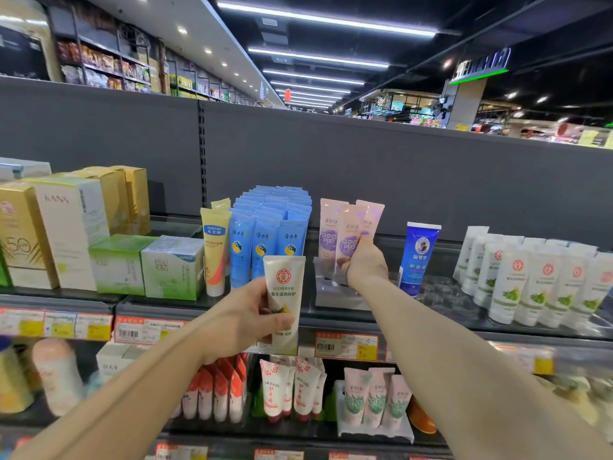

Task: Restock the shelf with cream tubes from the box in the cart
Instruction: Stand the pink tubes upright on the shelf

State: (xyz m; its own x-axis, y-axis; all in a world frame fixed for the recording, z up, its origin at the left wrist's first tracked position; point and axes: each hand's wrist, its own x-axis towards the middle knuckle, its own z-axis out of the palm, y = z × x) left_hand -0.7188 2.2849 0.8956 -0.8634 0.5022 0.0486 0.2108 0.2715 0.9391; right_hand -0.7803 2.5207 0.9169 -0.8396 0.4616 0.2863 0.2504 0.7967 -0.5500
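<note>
Head view, our left hand (247, 322) grips a white cream tube (284, 303) upright before the shelf (212, 308), our right hand (365, 265) clutches what seem three pink tubes (348, 232) over a clear tray (326, 290), blue tubes (272, 234) between.

A white box (68, 227) far left of the left hand (242, 322) read "KANS", and the gold box (20, 234) beside it bore "50". The yellow tube (215, 250) just above that hand read "VASELINE".
</note>
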